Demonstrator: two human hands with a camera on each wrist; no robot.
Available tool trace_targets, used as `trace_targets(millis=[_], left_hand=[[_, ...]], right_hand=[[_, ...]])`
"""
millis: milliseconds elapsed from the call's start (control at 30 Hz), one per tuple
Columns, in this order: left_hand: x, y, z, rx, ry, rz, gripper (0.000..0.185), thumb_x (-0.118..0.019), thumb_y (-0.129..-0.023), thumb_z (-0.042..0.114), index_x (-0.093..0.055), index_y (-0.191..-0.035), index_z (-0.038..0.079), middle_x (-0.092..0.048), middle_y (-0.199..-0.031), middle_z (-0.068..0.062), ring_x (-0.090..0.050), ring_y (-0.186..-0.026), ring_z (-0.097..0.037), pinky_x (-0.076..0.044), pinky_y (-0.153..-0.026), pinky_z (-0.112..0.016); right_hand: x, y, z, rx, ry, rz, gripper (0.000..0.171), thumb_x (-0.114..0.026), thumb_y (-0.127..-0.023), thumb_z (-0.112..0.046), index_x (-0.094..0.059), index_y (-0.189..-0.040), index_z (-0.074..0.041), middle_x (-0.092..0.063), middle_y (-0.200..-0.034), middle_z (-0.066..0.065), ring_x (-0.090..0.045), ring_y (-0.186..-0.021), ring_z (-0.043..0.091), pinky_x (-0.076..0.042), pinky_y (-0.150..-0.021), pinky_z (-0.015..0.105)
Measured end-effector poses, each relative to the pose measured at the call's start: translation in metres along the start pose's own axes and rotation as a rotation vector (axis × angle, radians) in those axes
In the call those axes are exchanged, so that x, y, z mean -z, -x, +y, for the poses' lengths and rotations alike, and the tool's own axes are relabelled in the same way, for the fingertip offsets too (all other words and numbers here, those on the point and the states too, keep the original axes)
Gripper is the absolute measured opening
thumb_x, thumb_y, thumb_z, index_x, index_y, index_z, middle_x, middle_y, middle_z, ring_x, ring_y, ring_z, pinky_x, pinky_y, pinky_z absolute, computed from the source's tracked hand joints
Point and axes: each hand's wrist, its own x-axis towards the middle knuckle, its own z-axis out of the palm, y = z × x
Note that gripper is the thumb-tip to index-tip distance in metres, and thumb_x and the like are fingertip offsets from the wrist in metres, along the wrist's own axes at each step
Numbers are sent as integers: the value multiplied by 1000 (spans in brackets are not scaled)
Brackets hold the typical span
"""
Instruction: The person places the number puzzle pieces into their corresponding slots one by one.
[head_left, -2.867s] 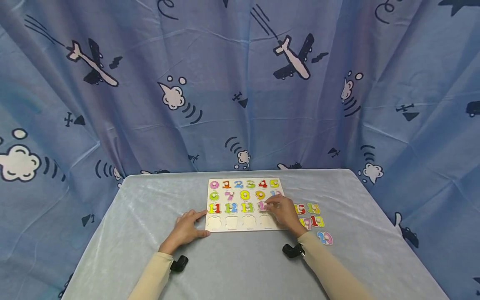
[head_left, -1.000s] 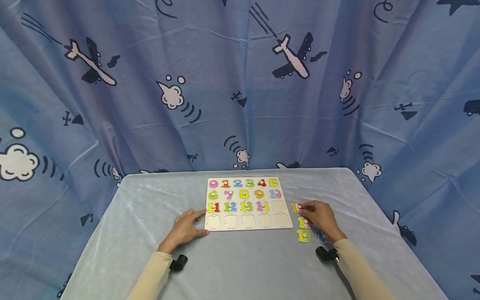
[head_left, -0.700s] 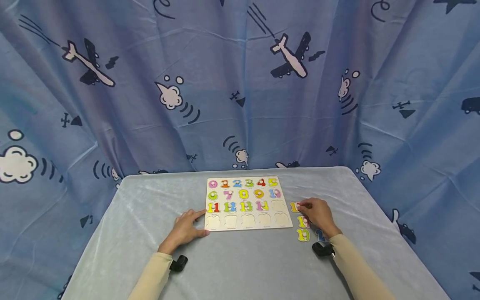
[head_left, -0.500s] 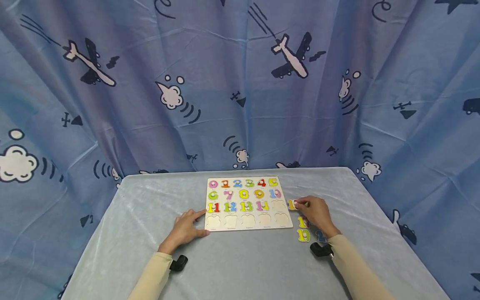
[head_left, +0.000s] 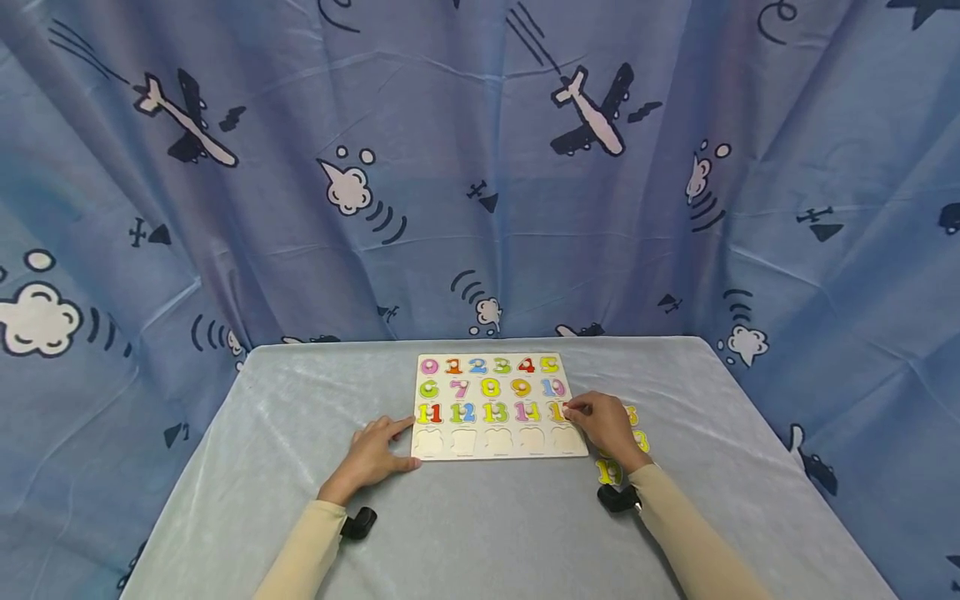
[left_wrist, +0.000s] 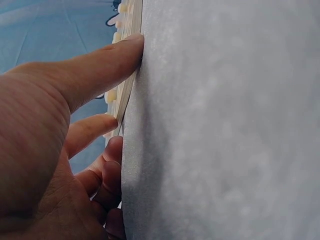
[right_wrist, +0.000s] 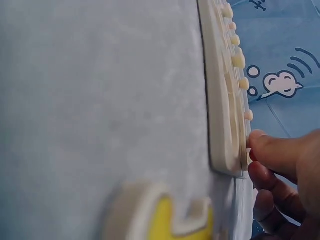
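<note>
Pieces in board: fifteen; loose beside: perhaps three.

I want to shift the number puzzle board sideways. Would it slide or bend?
The puzzle board looks flat, stiff and thin, lying on smooth cloth, so it probably slides. The left hand braces its edge, hinting it shifts easily. Seated pieces likely stay.
</note>
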Motion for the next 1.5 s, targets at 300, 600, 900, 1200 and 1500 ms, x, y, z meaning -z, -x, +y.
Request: trace_targets(millis=[300, 600, 900, 1200, 1500], left_hand=[[-1, 0, 1, 3, 15, 7, 77, -86, -74, 35, -54, -142, 19, -48, -89, 2, -40, -80, -14, -28, -82, -38], [-2, 1, -1, -11, 13, 4, 76, -85, -74, 37, -55, -141, 18, -49, -89, 2, -41, -80, -14, -29, -84, -39], [0, 1, -1, 2, 10, -3, 77, -85, -74, 36, -54, -142, 19, -48, -89, 2, -40, -80, -13, -29, -85, -39], [-3, 2, -2, 17, 18, -10, 78, -85, -74, 36, -53, -143, 19, -48, -88, 3, -40, -80, -14, -28, -84, -38], [-1, 1, -1, 0, 7, -3, 77, -86, -74, 36, -54, -142, 19, -48, -88, 2, -39, -80, -13, -28, -84, -38]], right_hand=[[1, -5, -5, 36, -1, -38, 16, -76, -86, -21, -77, -96, -8, -72, -91, 6, -61, -78, 16, -47, -70, 32], [18, 3, 21, -27, -1, 62, 21, -72, -89, -19, -74, -106, -7, -66, -85, 4, -53, -69, 13, -41, -62, 27], [46, 12, 56, -88, 35, 72, 24, -71, -90, -19, -73, -110, -5, -68, -95, 12, -59, -78, 21, -44, -65, 32], [51, 17, 70, -111, 12, 18, 28, -72, -88, -17, -70, -112, -1, -69, -95, 11, -59, -82, 19, -46, -72, 34], [50, 12, 57, -96, -9, 90, 19, -72, -89, -16, -74, -101, -1, -69, -88, 11, -58, -76, 18, -44, -67, 30]])
